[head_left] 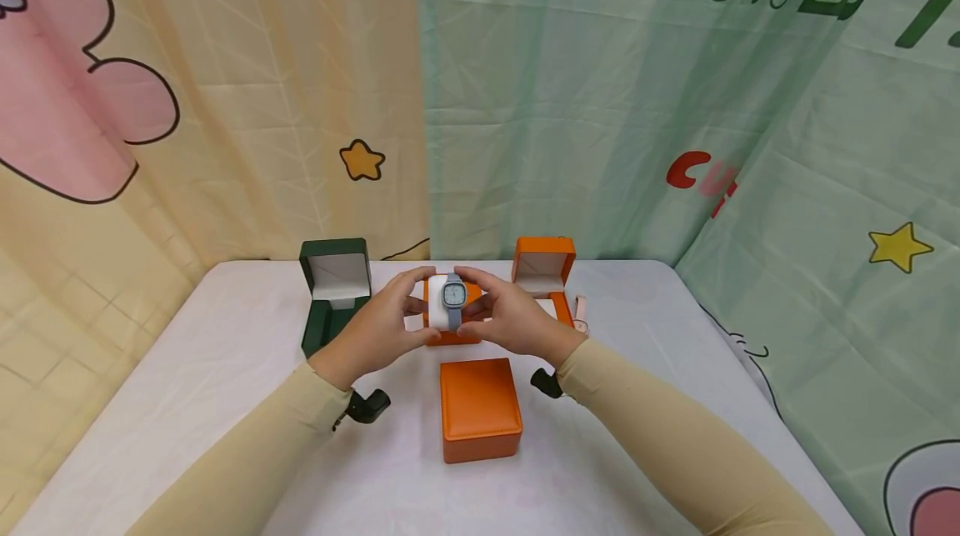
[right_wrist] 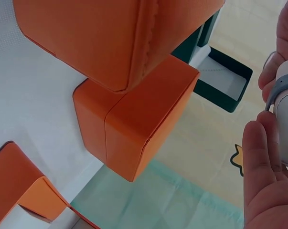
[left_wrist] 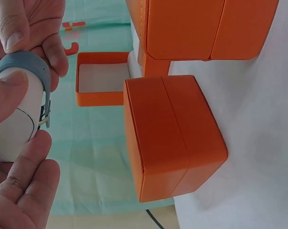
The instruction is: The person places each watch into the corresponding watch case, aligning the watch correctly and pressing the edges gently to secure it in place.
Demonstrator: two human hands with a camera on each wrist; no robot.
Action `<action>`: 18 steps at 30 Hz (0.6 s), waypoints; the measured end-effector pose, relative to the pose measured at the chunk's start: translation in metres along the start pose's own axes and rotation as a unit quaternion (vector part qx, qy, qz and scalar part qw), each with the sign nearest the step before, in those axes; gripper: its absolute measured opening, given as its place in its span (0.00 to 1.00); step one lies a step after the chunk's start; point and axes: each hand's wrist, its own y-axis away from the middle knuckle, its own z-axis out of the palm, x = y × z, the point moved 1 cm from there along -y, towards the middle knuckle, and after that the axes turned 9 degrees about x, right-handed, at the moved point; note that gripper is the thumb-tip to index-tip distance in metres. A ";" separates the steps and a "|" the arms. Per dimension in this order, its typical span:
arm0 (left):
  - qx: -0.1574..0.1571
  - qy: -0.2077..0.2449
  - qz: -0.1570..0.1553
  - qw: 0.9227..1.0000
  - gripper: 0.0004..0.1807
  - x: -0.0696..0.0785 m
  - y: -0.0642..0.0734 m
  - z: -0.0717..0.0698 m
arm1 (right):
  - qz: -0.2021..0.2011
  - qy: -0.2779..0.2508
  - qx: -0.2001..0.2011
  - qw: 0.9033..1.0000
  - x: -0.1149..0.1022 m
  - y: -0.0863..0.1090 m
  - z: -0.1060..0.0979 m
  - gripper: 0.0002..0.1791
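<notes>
A square-faced watch point(head_left: 453, 295) with a grey-blue strap is wrapped round a white watch cushion point(head_left: 437, 307). It is held up between both hands, dial toward the head camera. My left hand point(head_left: 380, 321) grips the cushion from the left, its thumb point(left_wrist: 9, 95) lying along the white side. From the right, my right hand point(head_left: 521, 315) pinches the watch and cushion at the strap edge, thumb below and fingers above. The strap's buckle point(left_wrist: 44, 114) shows underneath in the left wrist view. Right behind the hands stands a closed orange box point(head_left: 454, 339), partly hidden.
A second closed orange box point(head_left: 480, 411) sits nearer on the white-covered table point(head_left: 255, 336). An open green box point(head_left: 335, 273) stands at left. At right an open orange box point(head_left: 543, 259) has a pink-strapped watch point(head_left: 581, 313) beside it. Printed curtains point(head_left: 562, 102) hang behind.
</notes>
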 end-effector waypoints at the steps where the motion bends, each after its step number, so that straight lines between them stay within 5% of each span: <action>1: -0.001 0.000 0.000 1.000 0.50 0.000 0.000 0.000 | -0.001 -0.001 0.000 1.000 0.000 0.000 0.000 0.49; 18: 0.000 -0.024 0.008 1.000 0.47 0.003 0.001 -0.001 | -0.005 0.025 0.004 1.000 0.001 0.002 0.000 0.48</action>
